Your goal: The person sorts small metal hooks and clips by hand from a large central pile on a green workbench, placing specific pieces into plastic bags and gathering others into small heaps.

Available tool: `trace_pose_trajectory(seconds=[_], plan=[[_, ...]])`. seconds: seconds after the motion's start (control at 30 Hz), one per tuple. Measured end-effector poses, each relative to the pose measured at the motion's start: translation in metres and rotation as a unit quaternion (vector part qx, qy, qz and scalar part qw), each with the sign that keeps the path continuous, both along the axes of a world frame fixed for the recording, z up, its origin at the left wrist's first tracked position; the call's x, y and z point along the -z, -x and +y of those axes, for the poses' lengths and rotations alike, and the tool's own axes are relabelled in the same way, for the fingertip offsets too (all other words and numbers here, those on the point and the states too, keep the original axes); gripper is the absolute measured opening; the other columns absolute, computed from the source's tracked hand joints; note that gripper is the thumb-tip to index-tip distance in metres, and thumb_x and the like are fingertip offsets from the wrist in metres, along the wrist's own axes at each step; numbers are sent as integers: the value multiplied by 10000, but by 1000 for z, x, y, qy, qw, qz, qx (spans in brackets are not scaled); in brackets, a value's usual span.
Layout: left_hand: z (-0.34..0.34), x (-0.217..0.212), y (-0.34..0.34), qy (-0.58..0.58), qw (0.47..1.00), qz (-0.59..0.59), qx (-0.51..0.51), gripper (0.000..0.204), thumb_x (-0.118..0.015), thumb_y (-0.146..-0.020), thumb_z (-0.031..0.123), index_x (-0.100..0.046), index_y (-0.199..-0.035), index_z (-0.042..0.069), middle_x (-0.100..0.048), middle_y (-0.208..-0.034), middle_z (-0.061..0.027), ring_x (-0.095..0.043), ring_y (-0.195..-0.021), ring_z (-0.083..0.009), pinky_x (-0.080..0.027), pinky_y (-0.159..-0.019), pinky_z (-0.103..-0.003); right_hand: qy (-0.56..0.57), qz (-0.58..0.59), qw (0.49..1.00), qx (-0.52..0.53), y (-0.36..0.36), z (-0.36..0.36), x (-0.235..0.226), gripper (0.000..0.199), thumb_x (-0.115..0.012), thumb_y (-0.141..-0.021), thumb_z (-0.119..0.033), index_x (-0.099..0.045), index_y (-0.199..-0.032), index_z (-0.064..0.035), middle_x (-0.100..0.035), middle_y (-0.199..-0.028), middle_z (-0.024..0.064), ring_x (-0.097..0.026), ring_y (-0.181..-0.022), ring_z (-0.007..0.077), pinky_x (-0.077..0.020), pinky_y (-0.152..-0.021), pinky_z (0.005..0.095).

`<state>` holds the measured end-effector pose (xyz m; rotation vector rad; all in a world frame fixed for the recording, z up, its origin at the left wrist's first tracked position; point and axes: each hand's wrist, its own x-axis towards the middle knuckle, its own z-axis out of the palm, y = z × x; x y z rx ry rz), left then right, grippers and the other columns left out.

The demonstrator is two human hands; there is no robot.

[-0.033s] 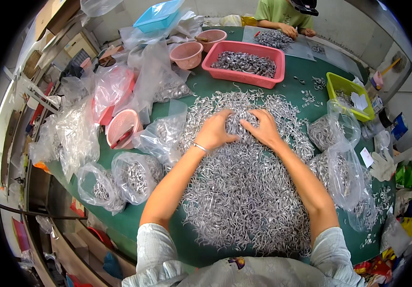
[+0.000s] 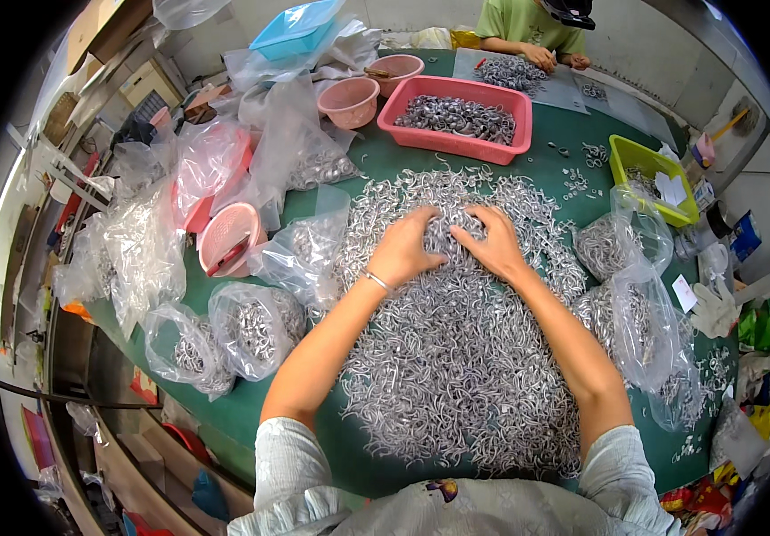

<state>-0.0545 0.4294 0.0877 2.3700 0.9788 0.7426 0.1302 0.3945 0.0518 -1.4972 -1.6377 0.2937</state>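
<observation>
A wide, thin heap of small curved silvery metal pieces [image 2: 456, 375] spreads over the green table in front of me. Both hands reach into its far part. My left hand [image 2: 405, 247] curves in from the left, thumb and fingers apart, with a metal bangle at the wrist. Opposite it, my right hand [image 2: 494, 241] is bent in the same way, thumb apart from the fingers. Between them lies a small mound of the pieces, which the hands cup from both sides. Some fingertips are sunk among the pieces and hard to see.
A pink tub [image 2: 456, 154] of metal parts stands beyond the heap. Clear bags of pieces [image 2: 264, 330] lie left, more bags [image 2: 613, 246] right. A green basket [image 2: 684, 214] and a small pink basket [image 2: 231, 234] flank them. Across the table [image 2: 367, 456], a person [image 2: 532, 36] handles parts.
</observation>
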Motion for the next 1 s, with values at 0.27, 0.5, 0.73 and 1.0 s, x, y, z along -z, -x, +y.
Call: trace_pose_trajectory(seconds=[0.27, 0.5, 0.73, 1.0], plan=[[-90, 15, 10, -26, 995, -80, 47, 469, -580, -734, -51, -458, -1182, 12, -468, -1175, -169, -478, -1079, -355, -415, -914, -385, -77, 27, 996, -42, 12, -72, -7, 303, -716, -682, -182, -578, -872, 10, -580, -882, 128, -494, -837, 266, -411, -761, 356], [-100, 11, 42, 23, 993, -61, 95, 352, -591, -776, -13, -537, -1121, 26, -538, -1139, -169, -497, -1098, -326, -425, -913, -365, -31, 3, 990, -136, -8, -121, -13, 226, -696, -691, -142, -595, -846, -14, -597, -938, 121, -529, -916, 232, -416, -818, 349], [-26, 13, 1, -166, 985, 38, -35, 341, -588, -825, 167, -541, -1137, 36, -467, -1254, -162, -435, -1162, -343, -372, -948, -400, -28, -138, 988, -71, -16, -53, -6, 470, -642, -773, -362, -563, -1078, -14, -506, -1179, 126, -409, -1163, 287, -321, -969, 401], [-28, 26, 4, -160, 983, 72, 60, 235, -590, -811, 195, -566, -996, 51, -511, -1114, -118, -470, -1038, -324, -389, -884, -405, 21, -224, 971, -86, -11, -84, -20, 406, -635, -781, -346, -571, -1009, -16, -509, -1131, 102, -421, -1102, 282, -349, -927, 404]])
